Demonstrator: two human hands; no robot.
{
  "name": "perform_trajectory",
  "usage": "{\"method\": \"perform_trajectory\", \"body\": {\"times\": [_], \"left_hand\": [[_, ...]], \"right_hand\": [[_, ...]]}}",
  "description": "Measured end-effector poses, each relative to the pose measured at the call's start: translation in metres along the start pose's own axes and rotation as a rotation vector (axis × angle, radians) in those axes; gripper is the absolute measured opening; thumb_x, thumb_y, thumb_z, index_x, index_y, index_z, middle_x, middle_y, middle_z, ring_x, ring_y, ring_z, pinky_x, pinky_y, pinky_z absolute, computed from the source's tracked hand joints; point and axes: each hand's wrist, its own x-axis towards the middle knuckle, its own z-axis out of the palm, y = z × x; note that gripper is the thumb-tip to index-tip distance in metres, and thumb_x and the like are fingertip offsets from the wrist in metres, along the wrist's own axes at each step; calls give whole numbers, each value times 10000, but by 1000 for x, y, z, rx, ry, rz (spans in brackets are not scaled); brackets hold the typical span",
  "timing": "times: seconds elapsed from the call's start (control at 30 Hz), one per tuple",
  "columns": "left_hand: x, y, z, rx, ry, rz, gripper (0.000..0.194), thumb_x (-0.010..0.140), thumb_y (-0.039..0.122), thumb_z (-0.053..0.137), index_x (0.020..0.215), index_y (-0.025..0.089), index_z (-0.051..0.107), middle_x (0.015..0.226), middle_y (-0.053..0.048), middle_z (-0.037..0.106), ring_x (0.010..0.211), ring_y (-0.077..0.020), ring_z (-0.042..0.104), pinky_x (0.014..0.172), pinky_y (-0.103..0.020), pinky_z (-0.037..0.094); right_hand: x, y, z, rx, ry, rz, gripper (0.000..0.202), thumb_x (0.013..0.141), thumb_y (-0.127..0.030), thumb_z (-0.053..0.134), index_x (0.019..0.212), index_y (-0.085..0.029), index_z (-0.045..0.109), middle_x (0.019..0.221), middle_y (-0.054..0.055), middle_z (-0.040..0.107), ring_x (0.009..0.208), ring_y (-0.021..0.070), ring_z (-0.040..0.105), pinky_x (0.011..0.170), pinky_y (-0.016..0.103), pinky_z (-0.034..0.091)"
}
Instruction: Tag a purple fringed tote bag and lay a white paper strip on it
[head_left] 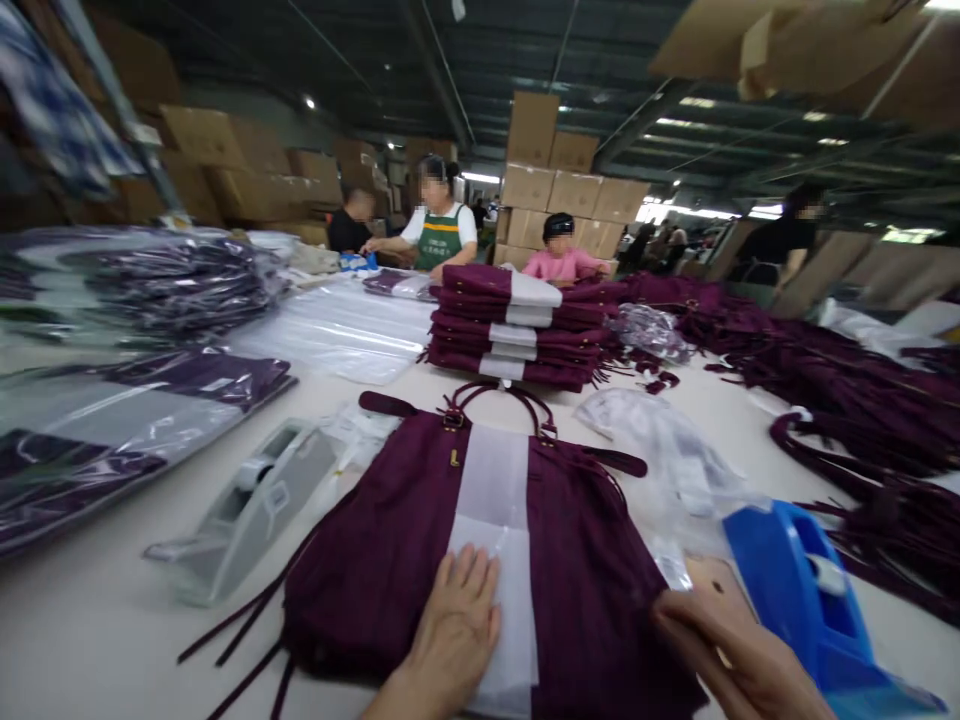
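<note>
A dark purple handbag [585, 560] lies flat in front of me, its handles pointing away. A white paper band [491, 480] runs down its middle. My left hand [454, 620] rests flat on the band and the cloth beside it, fingers stretched out. At the bag's right edge is my right hand [727, 640], slightly blurred, its fingers bent and close together. Whatever they pinch, if anything, is hidden. A blue tape dispenser [802, 590] stands just right of that hand, near a phone-like flat object [716, 585]. Left of the bag sits a grey tape dispenser [251, 500].
Beyond the bag rises a stack of banded purple bags [517, 330]. Clear plastic sleeves [345, 325] and wrapped bags [150, 400] lie at left. Loose purple bags [825, 350] and crumpled plastic [660, 440] occupy the right. Co-workers [442, 230] are across the table [82, 630].
</note>
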Motion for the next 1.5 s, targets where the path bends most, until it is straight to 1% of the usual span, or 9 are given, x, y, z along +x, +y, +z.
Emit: {"method": "perform_trajectory", "body": {"times": [0.13,0.3,0.6,0.7,0.8,1.0,1.2,1.4,1.5], "left_hand": [[-7,6,-2,-109,-4,-75,452,813,274,424,1252,168,400,1262,-76,513,1166,-254,460,941,-436,404],[-6,8,-6,-190,74,-139,407,836,377,417,1199,198,463,1216,-37,557,1150,-229,470,944,-399,390],[-5,9,4,-145,156,-121,457,830,427,406,1206,174,462,1197,-50,570,1121,-239,481,908,-383,378],[-6,9,3,-128,192,-121,434,827,407,414,1180,165,486,1183,-50,580,1108,-237,494,904,-381,385],[-5,9,-1,-132,190,-117,420,823,395,428,1166,162,498,1170,-52,589,1089,-234,512,900,-379,403],[-3,9,-6,-141,183,-128,406,804,380,460,1149,173,514,1156,-49,599,1062,-237,542,878,-383,461],[-9,7,0,-84,366,-1,545,804,366,462,1245,53,399,1167,-141,577,1129,-257,489,878,-375,472],[-9,7,5,-88,340,52,400,812,243,446,1206,176,457,1002,-59,661,909,-207,599,776,-333,512],[-4,5,-2,-188,385,75,392,804,215,441,1179,102,462,1043,-117,634,985,-220,569,815,-338,518]], "right_hand": [[93,-58,34,50,-409,-295,245,895,-295,362,769,-201,549,709,3,570,641,107,518,599,206,402],[151,-56,83,-11,-677,-395,149,842,-240,460,781,-179,581,696,0,589,634,104,515,583,200,345],[203,-39,140,-149,-764,-181,39,690,-170,649,672,-183,618,572,-41,566,569,99,507,531,193,311],[213,-29,144,-189,-678,-60,259,569,-250,764,748,-170,595,594,-39,561,562,113,495,493,200,300],[212,-24,137,-245,-558,21,403,529,-257,792,839,-134,566,653,2,583,600,147,511,510,223,311],[153,-49,137,-324,-292,-2,208,875,-122,338,965,-134,525,900,95,598,872,207,519,774,307,344],[102,-84,171,-296,-236,-95,250,865,-126,296,885,-129,545,799,99,603,797,232,524,787,372,355],[103,-97,159,-99,-342,-110,282,870,-190,333,1050,-149,545,809,74,650,782,210,586,755,333,415],[101,-84,155,-15,-210,-37,316,892,-230,319,1132,-167,515,1005,87,643,950,196,581,825,318,423]]}}
